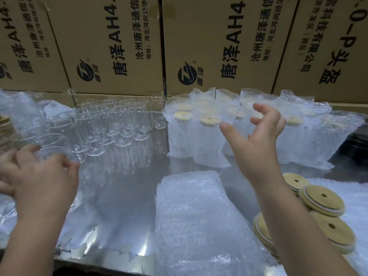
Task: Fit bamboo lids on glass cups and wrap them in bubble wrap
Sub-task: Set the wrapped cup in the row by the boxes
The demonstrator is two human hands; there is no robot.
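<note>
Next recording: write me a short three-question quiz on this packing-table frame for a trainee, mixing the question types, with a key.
1. Which lies nearest the right forearm? A) loose bamboo lids B) bare glass cups C) cardboard boxes
2. True or false: the right hand holds a lid.
3. Fill in: the cups already wrapped in bubble wrap stand to the ___ of the bare ones.
Key: 1 A; 2 false, it is raised, open and empty; 3 right.
</note>
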